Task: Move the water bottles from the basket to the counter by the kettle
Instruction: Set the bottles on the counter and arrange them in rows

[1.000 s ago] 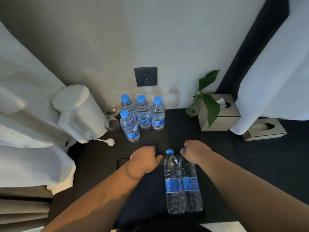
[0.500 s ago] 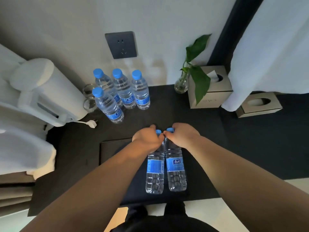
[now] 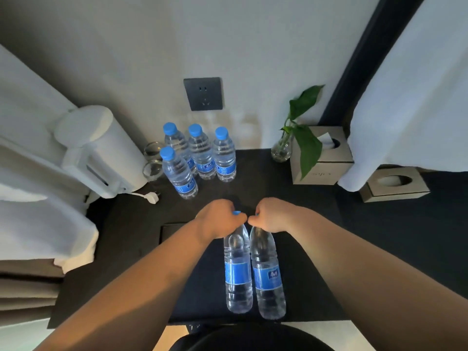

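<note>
My left hand [image 3: 219,219] is closed over the blue cap of a clear water bottle [image 3: 237,272], and my right hand [image 3: 271,215] is closed over the cap of a second water bottle [image 3: 268,277] beside it. Both bottles hang side by side above the near edge of the dark counter [image 3: 291,198]. Several more blue-capped water bottles [image 3: 202,153] stand at the back of the counter, just right of the white kettle [image 3: 101,153]. The basket is out of sight.
Two empty glasses [image 3: 152,163] sit between kettle and bottles, and the kettle's white plug [image 3: 152,197] lies in front. A wall socket [image 3: 203,93], a plant in a glass vase [image 3: 283,148], two tissue boxes [image 3: 321,158] and white towels [image 3: 405,97] are around.
My left hand has gone from beside the bottles onto the left bottle's cap. Both bottles now hang from my hands and have come slightly towards the standing group.
</note>
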### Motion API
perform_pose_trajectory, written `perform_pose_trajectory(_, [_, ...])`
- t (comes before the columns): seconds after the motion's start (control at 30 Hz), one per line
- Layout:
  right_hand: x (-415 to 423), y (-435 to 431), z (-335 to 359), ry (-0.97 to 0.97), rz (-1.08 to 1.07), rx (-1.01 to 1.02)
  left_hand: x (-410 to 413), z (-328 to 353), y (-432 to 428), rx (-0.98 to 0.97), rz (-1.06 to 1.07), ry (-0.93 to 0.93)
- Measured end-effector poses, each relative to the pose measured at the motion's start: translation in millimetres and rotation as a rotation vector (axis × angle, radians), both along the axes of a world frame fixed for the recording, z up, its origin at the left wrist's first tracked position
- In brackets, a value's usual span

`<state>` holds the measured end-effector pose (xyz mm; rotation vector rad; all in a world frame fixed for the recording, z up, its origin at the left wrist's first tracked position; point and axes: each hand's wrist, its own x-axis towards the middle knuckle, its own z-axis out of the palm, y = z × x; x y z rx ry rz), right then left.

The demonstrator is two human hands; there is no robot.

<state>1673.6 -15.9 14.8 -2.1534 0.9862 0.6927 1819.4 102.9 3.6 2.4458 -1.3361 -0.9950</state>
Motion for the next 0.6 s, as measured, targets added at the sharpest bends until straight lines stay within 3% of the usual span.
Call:
perform_pose_trajectory(0.2, [15, 7, 40, -0.008, 0.165, -0.033, 17, 40, 17, -0.042, -0.086, 0.083])
perform_pose_trajectory(0.6, [42, 19, 101, -0.209, 0.177, -0.234, 52, 89, 33, -0.234, -0.115, -0.034])
